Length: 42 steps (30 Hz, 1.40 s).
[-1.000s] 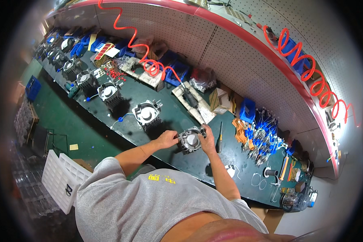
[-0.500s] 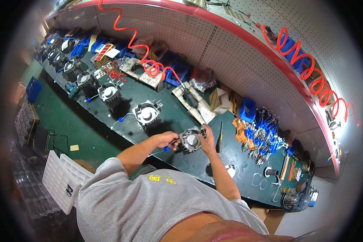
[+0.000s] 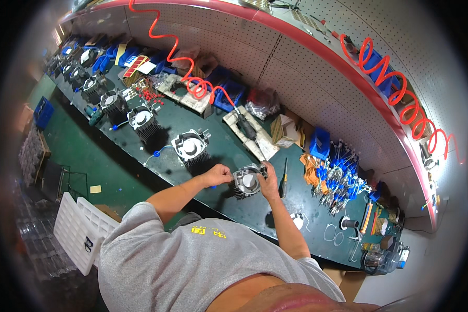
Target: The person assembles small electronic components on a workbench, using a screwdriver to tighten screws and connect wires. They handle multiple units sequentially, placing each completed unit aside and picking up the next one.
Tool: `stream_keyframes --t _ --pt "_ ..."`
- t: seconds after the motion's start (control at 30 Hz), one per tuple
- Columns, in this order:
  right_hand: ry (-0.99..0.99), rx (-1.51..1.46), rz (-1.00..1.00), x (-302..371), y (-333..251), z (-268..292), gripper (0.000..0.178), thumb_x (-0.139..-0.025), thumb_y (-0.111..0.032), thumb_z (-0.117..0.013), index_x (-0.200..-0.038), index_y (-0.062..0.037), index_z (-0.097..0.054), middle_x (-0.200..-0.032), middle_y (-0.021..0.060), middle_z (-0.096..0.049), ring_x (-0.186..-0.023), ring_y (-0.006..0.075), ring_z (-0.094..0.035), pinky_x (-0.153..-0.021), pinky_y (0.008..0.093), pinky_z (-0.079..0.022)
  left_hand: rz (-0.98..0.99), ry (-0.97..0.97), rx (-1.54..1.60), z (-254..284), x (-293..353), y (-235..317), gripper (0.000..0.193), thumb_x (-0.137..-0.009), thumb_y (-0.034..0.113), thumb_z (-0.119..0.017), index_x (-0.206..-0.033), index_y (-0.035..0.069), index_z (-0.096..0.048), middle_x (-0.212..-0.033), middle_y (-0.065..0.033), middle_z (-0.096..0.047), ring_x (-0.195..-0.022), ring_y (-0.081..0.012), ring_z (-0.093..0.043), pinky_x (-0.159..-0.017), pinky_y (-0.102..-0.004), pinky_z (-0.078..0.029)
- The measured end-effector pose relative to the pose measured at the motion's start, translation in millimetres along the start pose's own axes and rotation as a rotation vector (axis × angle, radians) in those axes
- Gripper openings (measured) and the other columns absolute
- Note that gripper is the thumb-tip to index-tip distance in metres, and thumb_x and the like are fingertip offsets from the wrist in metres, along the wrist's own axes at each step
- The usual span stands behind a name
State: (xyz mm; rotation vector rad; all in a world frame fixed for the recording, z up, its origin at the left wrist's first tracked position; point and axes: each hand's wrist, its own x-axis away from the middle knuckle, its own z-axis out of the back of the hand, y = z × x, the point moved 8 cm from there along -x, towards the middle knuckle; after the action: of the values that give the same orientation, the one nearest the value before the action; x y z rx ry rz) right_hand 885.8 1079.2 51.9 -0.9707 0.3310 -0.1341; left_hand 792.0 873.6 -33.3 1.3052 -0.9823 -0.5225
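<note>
A finned metal housing (image 3: 247,180), light on top with a round pale centre, stands on the green bench in front of me. My right hand (image 3: 268,182) grips its right rim, thumb and fingers bent around the edge. At the opposite side, my left hand (image 3: 217,176) has its fingers pinched together close to the rim; what they hold is too small to make out. A bit of blue shows below that hand, mostly hidden. Just right of my right hand lies a screwdriver (image 3: 284,179) with a dark handle.
Similar housings, the nearest one (image 3: 190,145) with a wire and blue plug, line the bench leftward. A power driver (image 3: 246,126) on a red coiled hose rests on a pale block. Blue-tipped wires (image 3: 340,177) are heaped at the right, near a spool (image 3: 349,223).
My left hand has risen slightly and its fingers have drawn together at the housing's rim. The blue plug below it is now mostly hidden. My right hand stays on the housing.
</note>
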Motion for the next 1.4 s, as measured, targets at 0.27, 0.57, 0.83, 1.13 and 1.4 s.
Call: stream_keyframes --t 0.27,0.57,0.83,1.13,1.4 --pt "-0.005 0.031 -0.03 0.4 1.4 -0.2 0.055 -0.088 0.0 -0.071 -0.141 -0.0012 -0.056 -0.147 0.0238 -0.054 -0.14 0.0401 -0.05 -0.12 0.0429 -0.038 -0.168 0.127 -0.094 0.1 7.2 5.0 0.019 -0.087 0.013 -0.077 -0.081 0.0 -0.065 -0.072 -0.0023 -0.064 -0.068 -0.01 -0.055 -0.062 -0.0327 -0.047" --pt "-0.01 0.023 -0.004 0.7 -3.2 -2.0 0.055 -0.088 -0.001 -0.07 -0.141 -0.0012 -0.055 -0.146 0.0231 -0.055 -0.14 0.0396 -0.05 -0.12 0.0428 -0.037 0.163 -0.104 -0.014 -2.4 4.0 -21.2 0.019 -0.099 0.022 -0.07 -0.089 0.006 -0.071 -0.08 0.0037 -0.065 -0.069 -0.0066 -0.054 -0.062 -0.0256 -0.045" --pt "-0.024 0.029 -0.034 1.3 0.2 -1.9 0.056 -0.088 -0.001 -0.07 -0.142 -0.0016 -0.054 -0.148 0.0228 -0.054 -0.141 0.0408 -0.049 -0.121 0.0441 -0.037 0.457 -0.268 0.426 -13.0 4.2 -35.9 0.016 -0.102 0.018 -0.062 -0.094 0.007 -0.07 -0.082 0.0026 -0.063 -0.069 -0.0091 -0.057 -0.064 -0.0277 -0.049" --pt "-0.007 0.006 -0.032 2.5 0.4 2.3 0.054 -0.089 -0.003 -0.07 -0.142 -0.0006 -0.055 -0.146 0.024 -0.054 -0.139 0.041 -0.05 -0.12 0.0432 -0.037 0.144 -0.141 -0.044 8.9 -9.3 -9.3 0.016 -0.096 0.018 -0.073 -0.088 0.005 -0.07 -0.076 0.004 -0.062 -0.07 -0.0061 -0.055 -0.066 -0.0258 -0.046" --pt "0.012 0.038 0.035 -0.6 -2.0 0.7 0.053 -0.089 -0.001 -0.069 -0.14 0.0008 -0.055 -0.142 0.0238 -0.057 -0.136 0.0394 -0.053 -0.117 0.0417 -0.039 -0.047 0.001 -0.035 11.3 -8.4 2.0 0.014 -0.088 0.012 -0.078 -0.082 0.003 -0.069 -0.074 0.0029 -0.064 -0.07 -0.0056 -0.055 -0.063 -0.0265 -0.045"
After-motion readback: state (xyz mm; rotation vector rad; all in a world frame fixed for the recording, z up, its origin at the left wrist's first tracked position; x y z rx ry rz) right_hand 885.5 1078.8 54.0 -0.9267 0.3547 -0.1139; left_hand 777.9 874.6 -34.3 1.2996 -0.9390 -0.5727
